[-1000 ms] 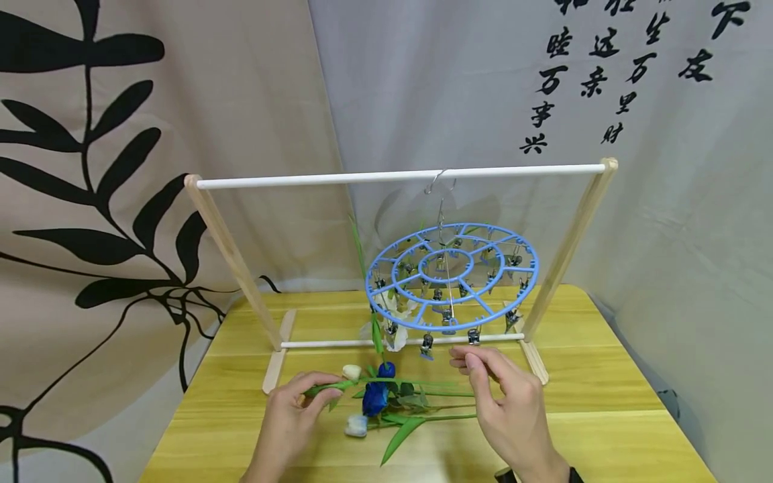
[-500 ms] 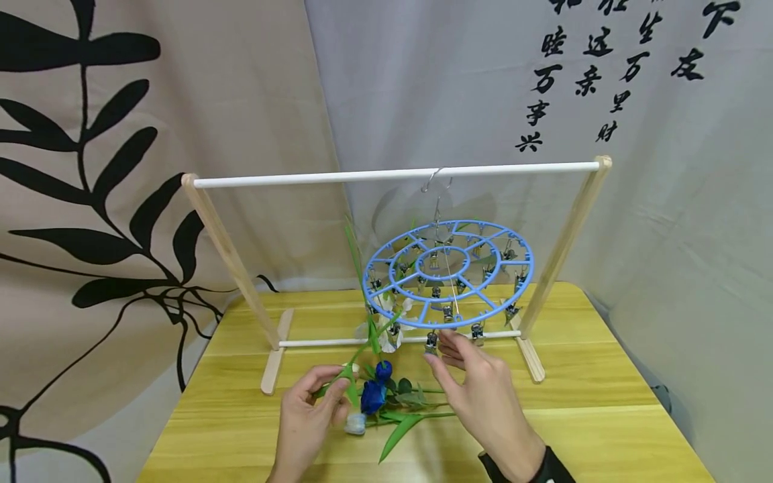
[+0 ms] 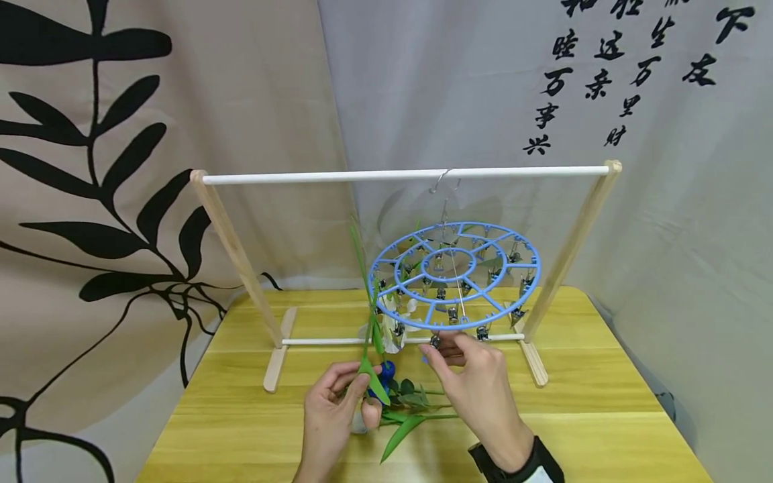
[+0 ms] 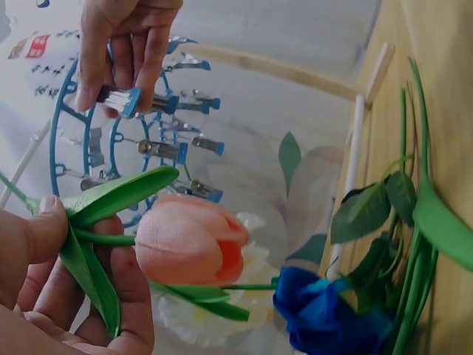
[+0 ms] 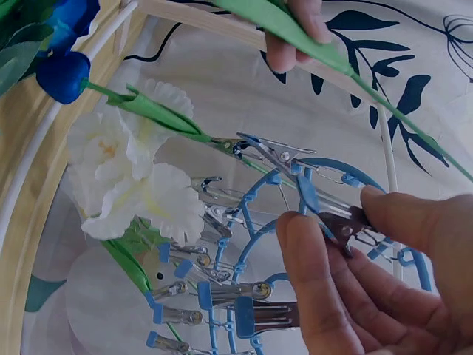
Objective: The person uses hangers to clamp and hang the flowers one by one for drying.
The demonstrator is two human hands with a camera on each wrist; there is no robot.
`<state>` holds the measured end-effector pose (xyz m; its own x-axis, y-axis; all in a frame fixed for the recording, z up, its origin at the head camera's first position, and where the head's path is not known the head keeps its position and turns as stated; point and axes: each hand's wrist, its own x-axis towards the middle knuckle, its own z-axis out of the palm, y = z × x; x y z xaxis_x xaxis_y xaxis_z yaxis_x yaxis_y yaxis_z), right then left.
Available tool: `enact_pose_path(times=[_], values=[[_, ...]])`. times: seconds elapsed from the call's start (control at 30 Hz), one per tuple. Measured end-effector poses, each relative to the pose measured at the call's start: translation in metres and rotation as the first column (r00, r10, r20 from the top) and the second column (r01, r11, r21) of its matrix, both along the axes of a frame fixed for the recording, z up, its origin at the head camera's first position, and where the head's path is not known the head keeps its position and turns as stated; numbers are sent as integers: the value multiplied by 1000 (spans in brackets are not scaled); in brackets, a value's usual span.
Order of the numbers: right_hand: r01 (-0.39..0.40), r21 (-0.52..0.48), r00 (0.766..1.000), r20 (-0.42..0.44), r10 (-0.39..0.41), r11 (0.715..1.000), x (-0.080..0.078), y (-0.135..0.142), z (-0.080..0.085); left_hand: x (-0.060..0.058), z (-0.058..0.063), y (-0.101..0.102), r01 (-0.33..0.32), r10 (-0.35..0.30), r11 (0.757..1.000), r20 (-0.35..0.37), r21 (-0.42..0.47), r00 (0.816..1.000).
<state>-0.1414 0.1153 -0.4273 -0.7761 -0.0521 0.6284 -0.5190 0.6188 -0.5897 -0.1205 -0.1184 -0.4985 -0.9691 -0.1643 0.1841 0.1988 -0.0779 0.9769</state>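
Observation:
My left hand (image 3: 335, 396) holds a pink tulip (image 4: 191, 240) by its stem and green leaves. The bloom points down, while the stem rises past the left rim of the round blue clip hanger (image 3: 447, 327). At the hanger's front edge, my right hand (image 3: 480, 382) pinches a metal clip (image 4: 126, 102) with blue tips between thumb and fingers. Nothing shows between that clip's tips. White flowers (image 5: 140, 177) hang head down at the hanger's left side. A blue flower (image 5: 63, 76) also hangs there, its stem caught in another clip (image 5: 236, 146).
The hanger hooks over the white top rail (image 3: 302, 178) of a wooden rack (image 3: 238, 258). Several more clips dangle from its rings. Flowers with green stems and leaves (image 3: 403, 433) lie on the wooden table (image 3: 229, 422) below the hands. A printed curtain (image 3: 266, 87) stands behind.
The left hand has swung the tulip's stem from level to upright and shifted right. My right hand has moved up and left to the hanger's front clip and now pinches it.

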Motion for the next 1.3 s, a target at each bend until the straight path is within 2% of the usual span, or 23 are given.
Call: enact_pose_path(times=[0.27,0.43,0.53,0.73,0.93,1.13,1.3], values=[[-19,-100,998,50,24,995,-1,4,-1,-3,0,13,43,-45,998,44,46,998],[-51,-195,994,84,69,979,-3,5,-6,-4,-3,22,48,-53,997,80,65,995],[-83,-292,985,123,124,953,-4,6,-9,-4,-5,28,72,-81,992,88,100,993],[-99,-474,966,164,198,875,-11,3,-14,-4,-9,38,124,-139,979,87,160,986],[-98,-561,970,131,205,822,-15,-2,-17,-4,-11,46,167,-184,971,90,168,979],[-73,-632,959,167,228,771,-13,-8,-17,-6,-11,52,165,-191,968,130,187,973],[-55,-670,948,197,249,741,-12,-13,-15,-9,-8,57,168,-198,964,137,205,971]])
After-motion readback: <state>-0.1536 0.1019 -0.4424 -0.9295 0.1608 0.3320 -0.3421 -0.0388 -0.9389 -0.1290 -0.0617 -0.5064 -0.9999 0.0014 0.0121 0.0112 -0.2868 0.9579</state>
